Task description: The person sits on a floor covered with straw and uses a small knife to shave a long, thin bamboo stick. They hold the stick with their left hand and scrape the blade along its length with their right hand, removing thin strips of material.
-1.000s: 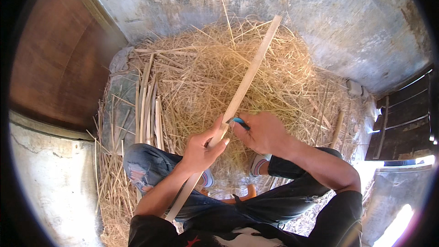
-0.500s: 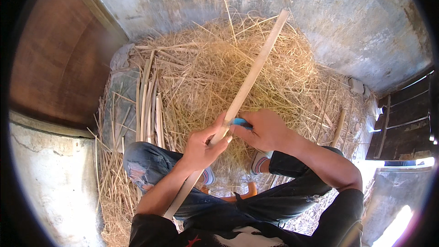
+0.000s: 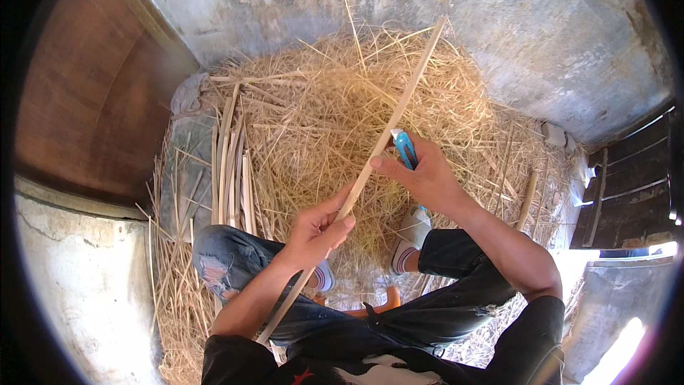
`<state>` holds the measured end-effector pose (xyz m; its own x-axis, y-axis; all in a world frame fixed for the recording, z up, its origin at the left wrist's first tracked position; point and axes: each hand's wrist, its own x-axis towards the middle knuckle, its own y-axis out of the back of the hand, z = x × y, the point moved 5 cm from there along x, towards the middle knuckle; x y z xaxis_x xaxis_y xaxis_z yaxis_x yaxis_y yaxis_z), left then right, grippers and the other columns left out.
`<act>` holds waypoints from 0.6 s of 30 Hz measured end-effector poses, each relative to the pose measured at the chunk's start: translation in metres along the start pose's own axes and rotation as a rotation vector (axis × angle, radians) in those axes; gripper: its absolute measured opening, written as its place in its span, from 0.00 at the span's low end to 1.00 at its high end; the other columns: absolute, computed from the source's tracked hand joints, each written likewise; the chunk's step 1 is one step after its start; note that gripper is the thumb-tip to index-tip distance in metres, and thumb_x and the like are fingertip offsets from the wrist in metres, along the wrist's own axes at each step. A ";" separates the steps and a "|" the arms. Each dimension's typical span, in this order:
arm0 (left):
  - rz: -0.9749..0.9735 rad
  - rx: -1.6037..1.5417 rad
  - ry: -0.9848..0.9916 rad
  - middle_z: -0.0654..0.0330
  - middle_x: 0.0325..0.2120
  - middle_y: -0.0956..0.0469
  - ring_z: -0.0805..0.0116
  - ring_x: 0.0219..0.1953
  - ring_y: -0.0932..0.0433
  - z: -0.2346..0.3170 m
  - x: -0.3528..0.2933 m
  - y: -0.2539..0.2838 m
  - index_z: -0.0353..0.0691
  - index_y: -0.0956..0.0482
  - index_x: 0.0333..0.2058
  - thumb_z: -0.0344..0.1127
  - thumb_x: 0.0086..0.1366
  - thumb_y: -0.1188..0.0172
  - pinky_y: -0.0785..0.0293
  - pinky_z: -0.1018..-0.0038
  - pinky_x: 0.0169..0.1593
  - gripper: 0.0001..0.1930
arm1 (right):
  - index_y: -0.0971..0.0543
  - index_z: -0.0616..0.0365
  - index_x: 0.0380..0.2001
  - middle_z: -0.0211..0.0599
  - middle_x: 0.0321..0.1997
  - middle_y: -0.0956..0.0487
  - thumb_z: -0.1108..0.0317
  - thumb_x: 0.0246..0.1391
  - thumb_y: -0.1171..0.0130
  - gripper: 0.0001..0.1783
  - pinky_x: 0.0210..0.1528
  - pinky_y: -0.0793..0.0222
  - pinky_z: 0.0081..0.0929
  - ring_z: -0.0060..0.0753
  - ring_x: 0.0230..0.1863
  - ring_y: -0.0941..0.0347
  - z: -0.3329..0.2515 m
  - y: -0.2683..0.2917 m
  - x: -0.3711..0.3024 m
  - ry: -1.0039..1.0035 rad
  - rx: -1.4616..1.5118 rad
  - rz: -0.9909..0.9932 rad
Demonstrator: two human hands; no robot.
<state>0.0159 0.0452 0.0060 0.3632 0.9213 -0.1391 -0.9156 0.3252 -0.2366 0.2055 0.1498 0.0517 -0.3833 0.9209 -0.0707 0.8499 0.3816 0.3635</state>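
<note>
A long, pale, flat strip [image 3: 404, 107], like split bamboo or wood, slants from beside my left forearm up over the straw. My left hand [image 3: 310, 237] is closed round its lower middle, with the thumb lying along it. Farther up, my right hand [image 3: 433, 180] is closed on a blue utility knife [image 3: 405, 148], whose front end touches or almost touches the strip. The right thumb rests against the strip just below the knife. Whether the blade is out is too small to tell.
Straw and thin shavings [image 3: 442, 93] heap up against the stained wall [image 3: 499, 21]. More pale strips [image 3: 229, 164] lie at the left. A brown panel [image 3: 100, 93] stands on the far left, dark slats [image 3: 630, 178] on the right. An orange seat edge [image 3: 390, 299] shows between my legs.
My right hand and the knife have moved away along the strip, from beside my left hand to higher up. The strip looks narrower, turned slightly about its length. My left hand stays nearly in place.
</note>
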 end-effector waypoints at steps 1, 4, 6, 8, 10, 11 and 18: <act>-0.032 -0.030 0.007 0.73 0.20 0.34 0.86 0.19 0.38 -0.003 0.000 -0.002 0.39 0.45 0.73 0.32 0.75 0.46 0.41 0.84 0.23 0.31 | 0.18 0.58 0.38 0.23 0.20 0.30 0.50 0.61 0.34 0.19 0.25 0.42 0.27 0.18 0.23 0.37 0.005 0.000 0.001 -0.029 -0.045 -0.013; -0.075 -0.077 0.003 0.73 0.19 0.36 0.85 0.18 0.38 -0.007 -0.001 -0.004 0.39 0.46 0.74 0.34 0.77 0.48 0.41 0.84 0.21 0.31 | 0.19 0.59 0.32 0.21 0.18 0.32 0.51 0.62 0.34 0.20 0.23 0.44 0.26 0.15 0.22 0.40 -0.001 -0.003 0.001 -0.035 -0.006 -0.010; -0.096 -0.102 0.004 0.72 0.18 0.36 0.84 0.17 0.38 -0.008 -0.001 -0.005 0.39 0.47 0.74 0.34 0.77 0.50 0.41 0.83 0.20 0.30 | 0.20 0.59 0.28 0.21 0.17 0.33 0.51 0.63 0.35 0.21 0.23 0.45 0.27 0.14 0.21 0.41 -0.001 -0.001 0.000 -0.073 0.076 0.002; -0.133 -0.129 0.016 0.70 0.18 0.35 0.83 0.16 0.38 -0.008 0.000 -0.006 0.39 0.47 0.74 0.35 0.78 0.52 0.41 0.83 0.19 0.30 | 0.20 0.58 0.25 0.20 0.16 0.34 0.52 0.63 0.35 0.21 0.23 0.45 0.27 0.14 0.20 0.41 0.009 0.006 0.001 -0.166 0.158 0.018; -0.165 -0.225 0.059 0.69 0.17 0.36 0.82 0.15 0.38 -0.006 0.002 -0.010 0.39 0.48 0.74 0.36 0.79 0.54 0.42 0.82 0.18 0.29 | 0.18 0.59 0.26 0.17 0.15 0.36 0.52 0.64 0.35 0.21 0.21 0.47 0.24 0.12 0.19 0.44 0.013 0.011 0.003 -0.120 0.086 0.053; -0.177 -0.271 0.080 0.68 0.17 0.36 0.81 0.15 0.38 -0.006 0.002 -0.011 0.39 0.48 0.74 0.37 0.79 0.55 0.42 0.82 0.18 0.29 | 0.17 0.59 0.27 0.15 0.15 0.38 0.52 0.64 0.35 0.21 0.21 0.48 0.23 0.11 0.19 0.45 0.012 0.012 0.004 -0.096 0.052 0.066; -0.136 -0.363 0.092 0.69 0.17 0.37 0.81 0.14 0.40 -0.005 0.000 -0.004 0.41 0.46 0.74 0.36 0.78 0.53 0.42 0.82 0.18 0.29 | 0.19 0.56 0.35 0.18 0.18 0.35 0.46 0.51 0.25 0.24 0.23 0.45 0.23 0.14 0.21 0.41 -0.021 -0.001 -0.008 -0.037 -0.157 -0.019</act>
<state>0.0205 0.0427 0.0025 0.5062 0.8466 -0.1642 -0.7430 0.3316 -0.5814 0.2002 0.1406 0.0710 -0.3825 0.9172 -0.1118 0.7746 0.3843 0.5023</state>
